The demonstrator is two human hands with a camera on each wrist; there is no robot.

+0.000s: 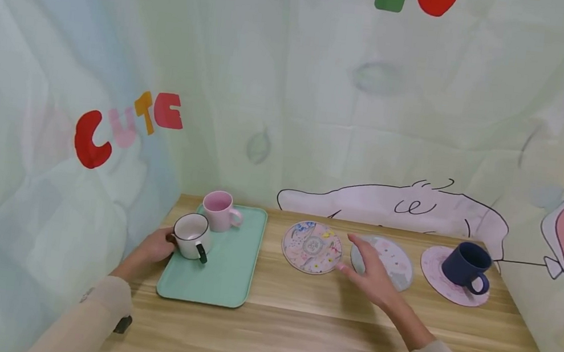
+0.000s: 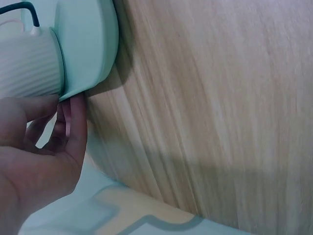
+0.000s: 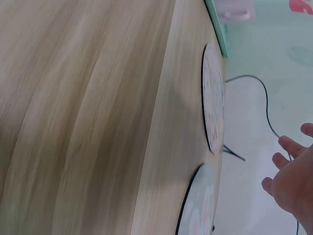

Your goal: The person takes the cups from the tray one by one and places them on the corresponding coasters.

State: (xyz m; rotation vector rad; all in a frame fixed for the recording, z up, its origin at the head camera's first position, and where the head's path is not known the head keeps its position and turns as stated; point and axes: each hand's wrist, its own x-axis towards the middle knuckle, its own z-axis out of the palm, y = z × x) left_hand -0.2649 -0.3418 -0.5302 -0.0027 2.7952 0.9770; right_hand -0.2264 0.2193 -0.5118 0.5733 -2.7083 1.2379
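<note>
At the left of the table (image 1: pixel 295 344), head view: mint-green tray (image 1: pixel 222 276) lying flat, carrying a white mug (image 1: pixel 193 242) near its left edge and a pink mug (image 1: pixel 217 215) behind it. Tray looks thin, stiff and light by itself; smooth face, so mugs could slide if tipped. Mugs probably ceramic: heavier, breakable. Best hold likely the rim, at opposite sides, kept level. Left hand (image 1: pixel 157 245) at the left rim, right beside the white mug; forearm slanting in from lower left. Right hand (image 1: pixel 375 274) hovers over the gap between a floral mat (image 1: pixel 312 247) and a grey mat (image 1: pixel 399 263), thumb parted from fingers, nothing held; forearm angled up from lower right. Far right, a navy mug (image 1: pixel 462 265) stands on a pink mat (image 1: pixel 432 260).

Left wrist view: fingers and thumb bent close together, apparently pinching the tray's rim next to the mug's base. Fingertips partly hidden; cannot tell whether the thumb also touches the mug.

Right wrist view: hand cut off by the right edge, fingers apart and slightly bent, grasp empty. Both nearer mats lie on the table, clear of the hand; tray edge and pink mug beyond.
</note>
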